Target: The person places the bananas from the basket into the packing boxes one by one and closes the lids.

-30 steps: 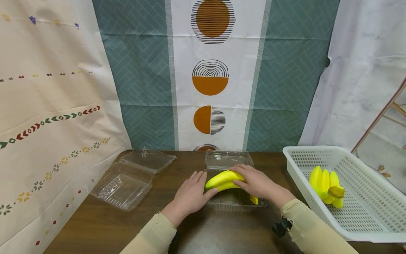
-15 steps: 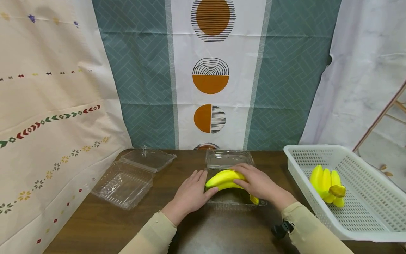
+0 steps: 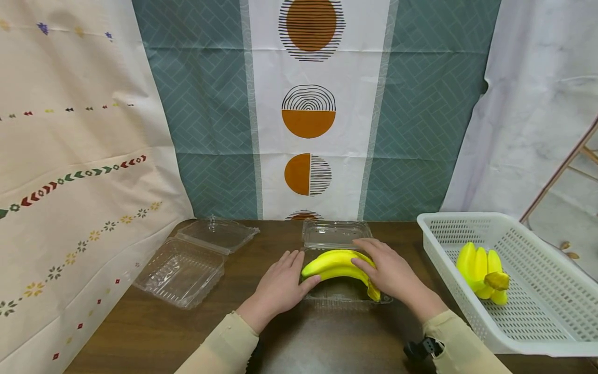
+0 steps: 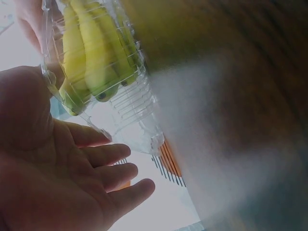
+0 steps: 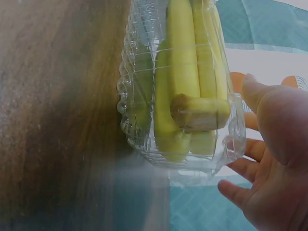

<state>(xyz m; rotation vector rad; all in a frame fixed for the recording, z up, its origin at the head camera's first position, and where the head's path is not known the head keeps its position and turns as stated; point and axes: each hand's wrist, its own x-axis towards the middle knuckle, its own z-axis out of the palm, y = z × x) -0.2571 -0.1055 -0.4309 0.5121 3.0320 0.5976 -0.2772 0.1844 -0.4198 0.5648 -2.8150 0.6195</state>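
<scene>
A bunch of yellow bananas point(image 3: 333, 264) with green tips lies in a clear plastic clamshell box point(image 3: 338, 303), its lid point(image 3: 336, 234) folded back behind. My left hand point(image 3: 279, 285) is at the box's left side, thumb near the banana tips. In the left wrist view its fingers point(image 4: 113, 153) are spread and relaxed beside the clear wall. On the other side, my right hand point(image 3: 390, 270) is by the stem end, its fingers extended; I cannot tell whether it still touches the fruit. The right wrist view shows the brown stem point(image 5: 199, 113) inside the box.
Another clear clamshell box point(image 3: 182, 272) stands on the left of the brown table point(image 3: 299, 340) with its lid laid back. At the right is a white perforated basket point(image 3: 537, 306) holding another banana bunch point(image 3: 481, 272). Patterned cloths hang behind and at the sides.
My right hand has loosened from the bananas and shifted to the right, showing more of the bunch and its stem. The left hand has stayed where it was.
</scene>
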